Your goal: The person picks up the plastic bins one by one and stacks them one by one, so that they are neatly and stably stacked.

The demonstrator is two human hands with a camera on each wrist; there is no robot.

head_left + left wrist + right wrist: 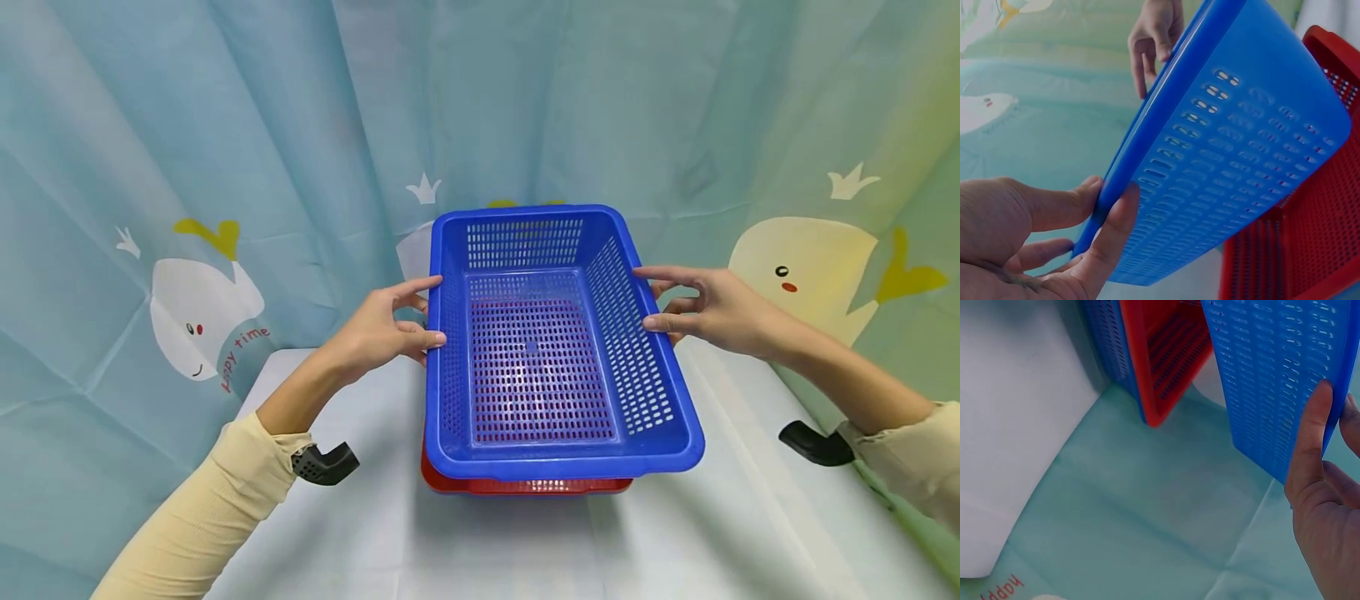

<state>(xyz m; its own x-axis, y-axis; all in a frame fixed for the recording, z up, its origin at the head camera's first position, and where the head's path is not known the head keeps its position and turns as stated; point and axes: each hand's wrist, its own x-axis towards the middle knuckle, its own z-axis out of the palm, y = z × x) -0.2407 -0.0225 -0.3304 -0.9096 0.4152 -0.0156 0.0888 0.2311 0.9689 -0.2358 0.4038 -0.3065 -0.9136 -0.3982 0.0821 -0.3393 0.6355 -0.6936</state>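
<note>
A blue plastic basket (540, 467) with slotted walls is held up in the air, tilted, its inside facing the head camera. My left hand (386, 329) pinches its left rim between thumb and fingers. On the opposite rim, my right hand (708, 312) grips in the same way. Beneath it a red basket (1260, 250) sits nested in another blue basket (1105, 344), apart from the raised one. In the head view the raised basket hides most of this stack, leaving a strip of red rim (525, 486) visible.
The stack stands on a white table (337, 533). Behind and at both sides hangs a light blue-green curtain (285, 100) printed with whales. Dark curved pieces (326, 463) stick out at both sleeve cuffs.
</note>
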